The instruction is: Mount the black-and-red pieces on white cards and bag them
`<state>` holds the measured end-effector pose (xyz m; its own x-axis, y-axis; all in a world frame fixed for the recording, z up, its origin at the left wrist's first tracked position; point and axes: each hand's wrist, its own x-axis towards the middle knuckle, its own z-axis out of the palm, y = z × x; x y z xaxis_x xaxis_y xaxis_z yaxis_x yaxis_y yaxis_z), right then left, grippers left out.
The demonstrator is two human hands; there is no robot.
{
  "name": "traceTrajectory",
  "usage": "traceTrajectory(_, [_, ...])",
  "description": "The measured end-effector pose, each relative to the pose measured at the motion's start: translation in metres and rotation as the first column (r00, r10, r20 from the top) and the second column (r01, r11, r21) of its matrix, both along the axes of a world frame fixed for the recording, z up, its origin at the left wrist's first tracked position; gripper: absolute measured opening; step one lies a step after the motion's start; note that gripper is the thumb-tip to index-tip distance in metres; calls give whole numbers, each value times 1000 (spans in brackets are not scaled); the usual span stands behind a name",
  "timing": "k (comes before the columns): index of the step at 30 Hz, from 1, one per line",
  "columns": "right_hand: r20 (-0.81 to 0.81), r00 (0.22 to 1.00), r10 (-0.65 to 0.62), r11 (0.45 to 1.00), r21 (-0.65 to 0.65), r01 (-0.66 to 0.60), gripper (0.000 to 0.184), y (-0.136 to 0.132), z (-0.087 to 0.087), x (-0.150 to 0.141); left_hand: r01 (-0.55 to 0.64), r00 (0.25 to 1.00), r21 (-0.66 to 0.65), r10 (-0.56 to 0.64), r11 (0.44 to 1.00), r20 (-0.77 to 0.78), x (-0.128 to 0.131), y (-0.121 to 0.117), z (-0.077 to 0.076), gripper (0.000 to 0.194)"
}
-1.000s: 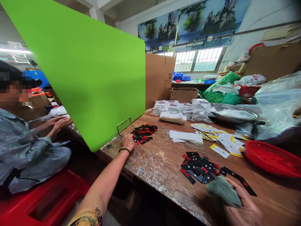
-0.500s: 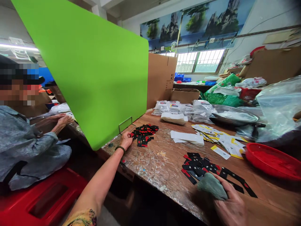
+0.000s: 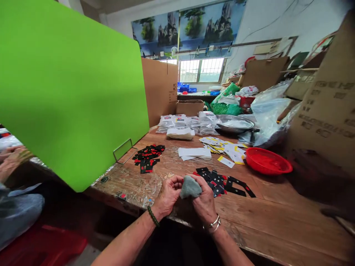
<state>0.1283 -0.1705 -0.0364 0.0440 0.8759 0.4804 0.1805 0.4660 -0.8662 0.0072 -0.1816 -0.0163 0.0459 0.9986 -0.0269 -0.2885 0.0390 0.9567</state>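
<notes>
Both my hands meet at the near edge of the wooden table (image 3: 277, 225). My left hand (image 3: 168, 195) and my right hand (image 3: 204, 199) are closed together around a grey-green cloth (image 3: 189, 187) that bulges up between them. Just beyond my right hand lies a pile of black and red flat pieces (image 3: 222, 181). A second pile of black and red pieces (image 3: 148, 156) lies farther left, near the wire foot of a big green board (image 3: 72, 96).
A red bowl (image 3: 267, 161) sits to the right, white and yellow cards (image 3: 224, 147) and packed plastic bags (image 3: 188, 122) behind. Cardboard boxes (image 3: 327, 103) stand at the right. Another person's hands (image 3: 11, 157) show at the far left, behind the board.
My left hand left the far pile by the green board and came back to the cloth. My right hand drew the cloth toward me. The view swung right.
</notes>
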Motion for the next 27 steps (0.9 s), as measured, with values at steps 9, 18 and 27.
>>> traceTrajectory(9, [106,896,-431,879,-175,443,40,41,-20,92,-31,995,-102,21,994,-97,32,56,-17,34])
traceTrajectory(18, [178,942,-284,958,100,270,51,26,-13,60,-155,956,91,172,984,-238,29,76,-25,15])
traceTrajectory(27, [316,940,-132,988,117,99,56,32,-10,28,-21,998,120,28,993,-60,23,62,-19,18])
